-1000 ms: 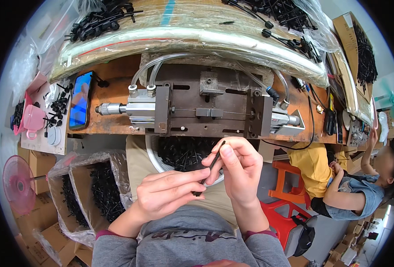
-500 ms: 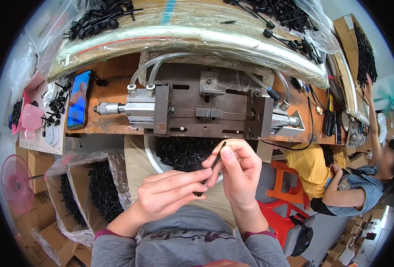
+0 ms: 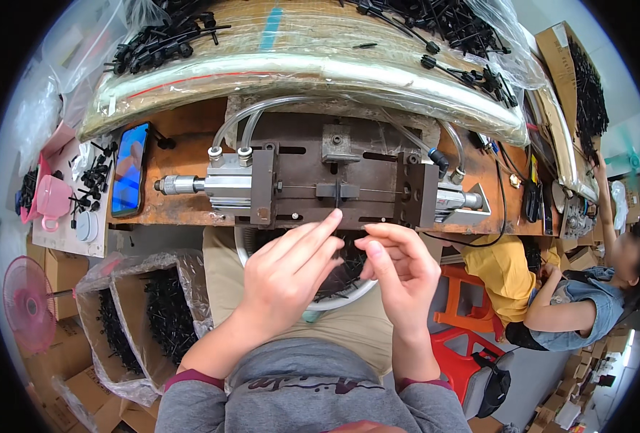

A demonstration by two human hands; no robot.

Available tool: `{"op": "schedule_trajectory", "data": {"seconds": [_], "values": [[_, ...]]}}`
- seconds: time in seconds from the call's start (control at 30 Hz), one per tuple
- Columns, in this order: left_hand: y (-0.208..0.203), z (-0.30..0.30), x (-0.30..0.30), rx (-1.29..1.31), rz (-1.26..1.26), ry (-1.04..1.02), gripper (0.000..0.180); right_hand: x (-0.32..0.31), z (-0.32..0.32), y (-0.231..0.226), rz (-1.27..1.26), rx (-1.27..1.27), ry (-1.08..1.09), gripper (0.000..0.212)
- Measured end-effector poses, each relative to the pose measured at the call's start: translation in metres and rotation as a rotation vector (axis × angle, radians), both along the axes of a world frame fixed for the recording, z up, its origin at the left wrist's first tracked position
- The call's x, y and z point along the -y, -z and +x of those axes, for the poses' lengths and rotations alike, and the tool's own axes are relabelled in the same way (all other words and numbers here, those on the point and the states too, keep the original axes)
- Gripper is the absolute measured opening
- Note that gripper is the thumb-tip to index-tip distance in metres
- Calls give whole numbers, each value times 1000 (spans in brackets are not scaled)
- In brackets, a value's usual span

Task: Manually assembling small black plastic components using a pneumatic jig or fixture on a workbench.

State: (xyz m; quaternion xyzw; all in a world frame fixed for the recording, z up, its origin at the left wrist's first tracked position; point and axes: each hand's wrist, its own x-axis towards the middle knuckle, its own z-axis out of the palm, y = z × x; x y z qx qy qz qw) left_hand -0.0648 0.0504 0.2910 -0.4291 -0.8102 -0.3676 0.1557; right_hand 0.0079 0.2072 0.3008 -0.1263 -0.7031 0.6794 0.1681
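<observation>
A thin black plastic rod [image 3: 337,195] now stands in the slot of the small dark block in the middle of the metal clamping fixture [image 3: 305,133]. My left hand [image 3: 284,270] reaches up to it from below, fingers stretched, the index fingertip at the rod's near end. To the right, my right hand [image 3: 406,270] hovers with loosely curled fingers, thumb apart from them, and nothing shows in it. Beneath both hands, a white-rimmed tub [image 3: 352,296] of black plastic parts sits between my legs, partly covered by the hands.
Silver air cylinders [image 3: 229,184] with clear hoses flank the fixture. A phone [image 3: 130,169] lies on the bench at left. Plastic-lined boxes [image 3: 128,278] hold black parts. A red stool [image 3: 453,361] stands at right; a co-worker [image 3: 565,303] sits beyond, one arm stretched toward a carton.
The black rod has gone from between my two hands into the fixture's block. My left hand moved up toward the fixture; my right hand let go and shifted slightly right.
</observation>
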Motion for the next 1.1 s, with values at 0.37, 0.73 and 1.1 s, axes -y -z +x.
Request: {"op": "schedule_trajectory", "data": {"seconds": [0.37, 0.73, 1.1], "values": [[0, -11, -16, -83, -187, -85, 27, -31, -60, -43, 535, -357, 148, 9], [-7, -11, -20, -54, -177, -93, 25, -75, -230, -78, 1404, -28, -10, 8], [-7, -7, -4, 29, -117, 47, 23, -137, -189, -109, 1004, -300, 236, 15]]}}
